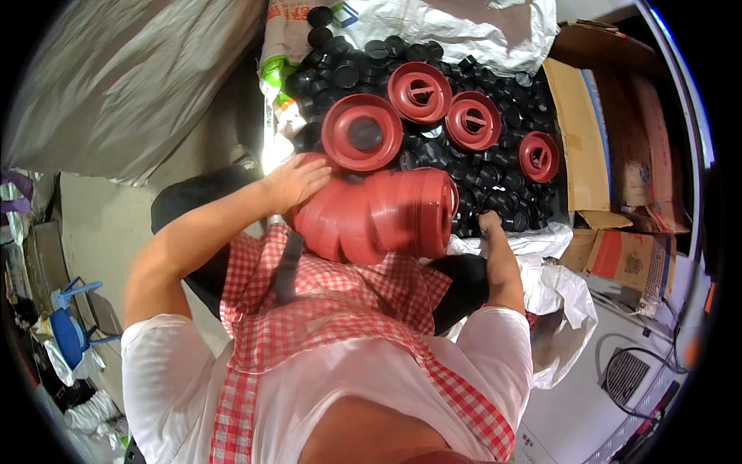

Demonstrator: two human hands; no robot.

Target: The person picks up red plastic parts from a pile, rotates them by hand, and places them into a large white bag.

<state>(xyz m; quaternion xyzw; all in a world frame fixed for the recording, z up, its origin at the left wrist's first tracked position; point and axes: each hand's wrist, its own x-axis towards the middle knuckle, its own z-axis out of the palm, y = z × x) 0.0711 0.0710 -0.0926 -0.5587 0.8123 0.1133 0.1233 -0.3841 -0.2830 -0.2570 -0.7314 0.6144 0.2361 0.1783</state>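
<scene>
The person is sitting with a stack of red plastic parts [386, 216] lying sideways across the lap, its far side facing the heap of black caps [348, 75]. The left hand [301, 184] is resting on the left end of the stack, palm down; its fingers are stretching out fairly straight over the red surface and are not wrapping around it. The right hand [489, 223] is reaching into the near right part of the heap, beyond the right end of the stack; its fingertips are disappearing among the caps, leaving it impossible to say whether it is gripping one. Four round red pieces are lying apart from the stack on top of the caps: a wide one [334, 138] just beyond the left hand, two with crossbars farther along, and a smaller one [539, 157] toward the right edge. A checked red-and-white apron [325, 317] is covering the person's front beneath the stack. Cardboard boxes [583, 139] are standing right of the heap, and a crumpled white sack [560, 309] is hanging near the right forearm
</scene>
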